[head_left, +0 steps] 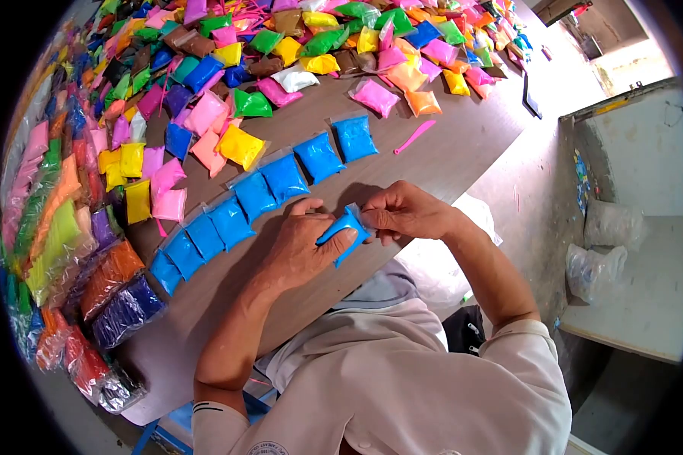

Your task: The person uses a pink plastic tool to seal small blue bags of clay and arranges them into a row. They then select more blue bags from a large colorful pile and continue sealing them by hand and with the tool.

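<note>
Both hands meet over the near edge of the table, on one small plastic packet of blue clay-like filling (346, 233). My left hand (305, 241) grips the packet's body, thumb across its front. At the packet's upper right end, my right hand (397, 214) pinches the clear plastic with thumb and forefinger. Beyond my hands, a curved row of several similar blue packets (284, 177) lies flat on the table, some edges overlapping. A pink plastic stick (415, 137) rests past the right hand.
A large heap of coloured packets (281, 53) covers the far side of the brown table (463, 144). Bundled bags of packets (114, 280) line the left edge. A dark flat phone-like object (532, 96) lies at the right corner. White shelving (637, 265) with plastic bags stands right.
</note>
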The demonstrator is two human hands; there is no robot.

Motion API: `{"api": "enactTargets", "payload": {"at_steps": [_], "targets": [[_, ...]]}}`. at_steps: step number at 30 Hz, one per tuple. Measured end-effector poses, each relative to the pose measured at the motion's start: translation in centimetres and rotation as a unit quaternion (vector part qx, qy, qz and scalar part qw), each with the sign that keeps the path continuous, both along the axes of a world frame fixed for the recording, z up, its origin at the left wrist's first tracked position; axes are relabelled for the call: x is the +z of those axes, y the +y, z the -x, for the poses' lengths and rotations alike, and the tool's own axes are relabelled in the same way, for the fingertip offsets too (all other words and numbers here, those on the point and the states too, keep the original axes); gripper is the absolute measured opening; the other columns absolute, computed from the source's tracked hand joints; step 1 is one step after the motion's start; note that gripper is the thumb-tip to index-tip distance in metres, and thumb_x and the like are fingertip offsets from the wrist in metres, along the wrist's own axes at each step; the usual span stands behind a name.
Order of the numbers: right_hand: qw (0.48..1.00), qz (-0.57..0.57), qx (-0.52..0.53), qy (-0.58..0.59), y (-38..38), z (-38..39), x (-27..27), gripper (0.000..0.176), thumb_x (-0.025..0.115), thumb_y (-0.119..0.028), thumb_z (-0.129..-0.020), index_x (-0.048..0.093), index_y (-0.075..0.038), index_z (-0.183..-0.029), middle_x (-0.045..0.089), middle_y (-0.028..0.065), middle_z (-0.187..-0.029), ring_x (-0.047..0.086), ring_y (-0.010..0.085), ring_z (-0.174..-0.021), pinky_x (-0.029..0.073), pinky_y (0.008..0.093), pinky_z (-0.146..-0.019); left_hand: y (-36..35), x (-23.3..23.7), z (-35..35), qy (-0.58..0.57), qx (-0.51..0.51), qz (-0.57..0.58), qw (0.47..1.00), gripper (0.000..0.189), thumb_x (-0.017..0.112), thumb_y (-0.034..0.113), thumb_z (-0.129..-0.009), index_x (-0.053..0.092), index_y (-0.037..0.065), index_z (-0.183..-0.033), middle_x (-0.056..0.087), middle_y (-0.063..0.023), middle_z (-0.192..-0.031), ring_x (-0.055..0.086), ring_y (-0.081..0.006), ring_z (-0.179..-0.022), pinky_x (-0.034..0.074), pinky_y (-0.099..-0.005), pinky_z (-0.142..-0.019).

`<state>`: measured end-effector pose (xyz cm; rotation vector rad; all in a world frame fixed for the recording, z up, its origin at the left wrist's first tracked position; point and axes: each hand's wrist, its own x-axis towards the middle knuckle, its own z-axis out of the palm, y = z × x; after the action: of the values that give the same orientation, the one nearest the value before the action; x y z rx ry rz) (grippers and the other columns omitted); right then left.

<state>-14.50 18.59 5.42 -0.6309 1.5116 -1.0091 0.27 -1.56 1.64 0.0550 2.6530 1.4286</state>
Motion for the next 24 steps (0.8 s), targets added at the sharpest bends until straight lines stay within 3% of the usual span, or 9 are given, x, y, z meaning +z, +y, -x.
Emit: {"api": "enactTargets", "payload": {"at_steps": [11,20,24], "targets": [[0.998,0.002,0.012,-0.063,0.1,0.7,-0.7,0.028,0.059,-0.032,-0.103,0.07,-0.006,-0.101,0.074,0.002,-0.086,0.069,0.0087,-0.07,0.051,0.0215,-0.058,0.0,0.4,0.2,0.0,-0.022,-0.021,1.0,0.049,0.058,0.053,-0.097,0.067,0.006,-0.086,0.068,-0.0147,-0.093,0.048,-0.0398,-0.122,0.037,-0.0492,-0.105],[0.994,-0.034,-0.022,-0.1,-0.3,0.6,-1.0,0.037,0.056,-0.038,-0.104,0.071,-0.006,-0.098,0.075,0.0056,-0.083,0.071,0.0107,-0.067,0.051,0.0202,-0.053,0.2,0.0,0.4,0.076,-0.031,-0.02,0.996,0.047,0.053,0.047,-0.101,0.064,0.005,-0.083,0.064,-0.0096,-0.075,0.062,-0.028,-0.085,0.034,-0.0456,-0.109],[0.994,-0.036,-0.016,-0.104,-0.3,0.6,-1.4,0.038,0.055,-0.039,-0.104,0.072,-0.006,-0.098,0.075,0.0061,-0.083,0.071,0.0112,-0.067,0.05,0.0205,-0.054,0.1,0.3,0.5,0.066,-0.034,-0.021,0.997,0.047,0.054,0.047,-0.1,0.064,0.005,-0.082,0.064,-0.0104,-0.074,0.062,-0.0283,-0.084,0.035,-0.0455,-0.109]]}}
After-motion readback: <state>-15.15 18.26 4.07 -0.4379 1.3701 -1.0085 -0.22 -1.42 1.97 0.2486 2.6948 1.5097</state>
